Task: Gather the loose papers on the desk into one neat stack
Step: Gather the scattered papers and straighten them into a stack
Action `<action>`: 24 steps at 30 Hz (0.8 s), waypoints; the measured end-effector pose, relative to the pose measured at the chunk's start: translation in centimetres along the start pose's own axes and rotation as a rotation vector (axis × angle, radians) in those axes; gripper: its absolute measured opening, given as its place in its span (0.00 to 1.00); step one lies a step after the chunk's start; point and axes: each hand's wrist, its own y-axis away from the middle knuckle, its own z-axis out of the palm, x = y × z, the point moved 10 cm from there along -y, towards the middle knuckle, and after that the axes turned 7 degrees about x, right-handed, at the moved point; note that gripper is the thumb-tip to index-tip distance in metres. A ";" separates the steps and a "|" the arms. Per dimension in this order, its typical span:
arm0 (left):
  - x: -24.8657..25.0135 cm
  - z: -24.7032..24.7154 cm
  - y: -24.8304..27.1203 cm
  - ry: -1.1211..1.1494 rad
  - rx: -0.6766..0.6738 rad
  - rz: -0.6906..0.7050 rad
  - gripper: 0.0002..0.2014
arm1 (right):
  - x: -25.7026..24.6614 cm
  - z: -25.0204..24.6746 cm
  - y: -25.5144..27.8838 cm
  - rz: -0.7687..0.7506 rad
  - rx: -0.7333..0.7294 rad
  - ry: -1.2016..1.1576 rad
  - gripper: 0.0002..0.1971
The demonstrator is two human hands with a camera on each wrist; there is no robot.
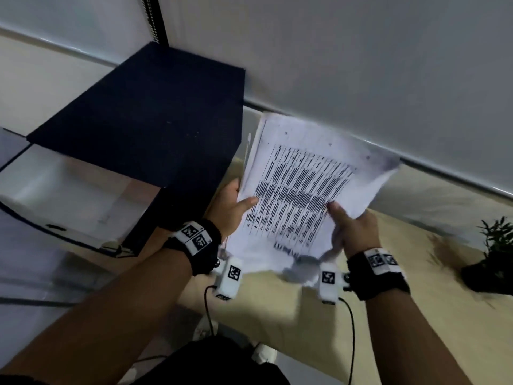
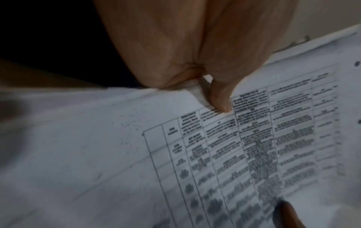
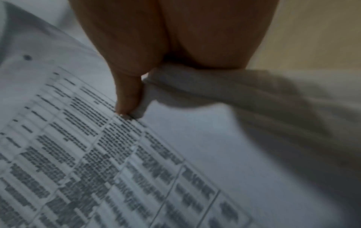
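A bundle of white papers with a printed table on the top sheet is held up above the beige desk. My left hand grips its left edge, thumb on top of the sheet. My right hand grips the right edge, thumb on the print. Sheets in the bundle are uneven; the near corners curl and the right side sags. The left wrist view shows the thumb of my left hand pressing the papers. The right wrist view shows the thumb of my right hand pinching the crumpled papers.
A dark box-like block stands at the left over a white glossy unit. A small potted plant sits at the desk's right. A pale wall runs close behind the desk.
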 end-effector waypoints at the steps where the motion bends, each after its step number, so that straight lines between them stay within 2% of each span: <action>1: 2.0 -0.2 0.0 0.043 0.032 0.059 0.15 | -2.2 -0.6 0.3 -0.061 0.034 -0.080 0.16; 3: 5.6 -1.3 0.3 0.061 0.134 0.171 0.14 | -6.5 -1.7 1.9 -0.203 0.081 -0.261 0.04; 4: 6.9 -1.7 0.7 0.053 0.164 0.220 0.15 | -7.7 -1.8 2.9 -0.250 0.071 -0.320 0.01; 5: 7.6 -1.8 1.0 0.041 0.160 0.254 0.17 | -8.2 -1.6 3.7 -0.269 0.047 -0.344 0.02; 7: 6.6 -1.4 1.5 0.029 0.076 0.231 0.22 | -7.3 -1.1 4.7 -0.259 0.035 -0.283 0.08; 9: 4.4 -0.9 2.0 0.047 0.002 0.125 0.28 | -5.9 -0.6 5.3 -0.212 0.027 -0.227 0.11; 12: 2.8 -1.0 2.3 0.007 0.017 0.059 0.36 | -6.6 -0.1 6.3 -0.222 0.007 -0.249 0.14; 15: 2.3 -0.9 2.2 0.044 0.018 0.016 0.37 | -7.9 -0.2 6.6 -0.262 0.012 -0.283 0.16; 17: 2.1 -1.0 2.0 0.086 0.034 0.000 0.38 | -8.6 -0.6 6.6 -0.262 0.029 -0.340 0.28; 19: 3.7 -1.2 2.4 0.129 0.062 0.020 0.33 | -9.6 -1.1 6.9 -0.298 0.068 -0.349 0.37; 21: 6.0 -1.3 2.9 0.190 0.091 0.068 0.28 | -11.4 -1.7 7.8 -0.368 0.112 -0.364 0.35; 24: 8.3 -1.5 3.3 0.232 0.123 0.135 0.29 | -14.2 -1.8 9.3 -0.565 0.169 -0.271 0.22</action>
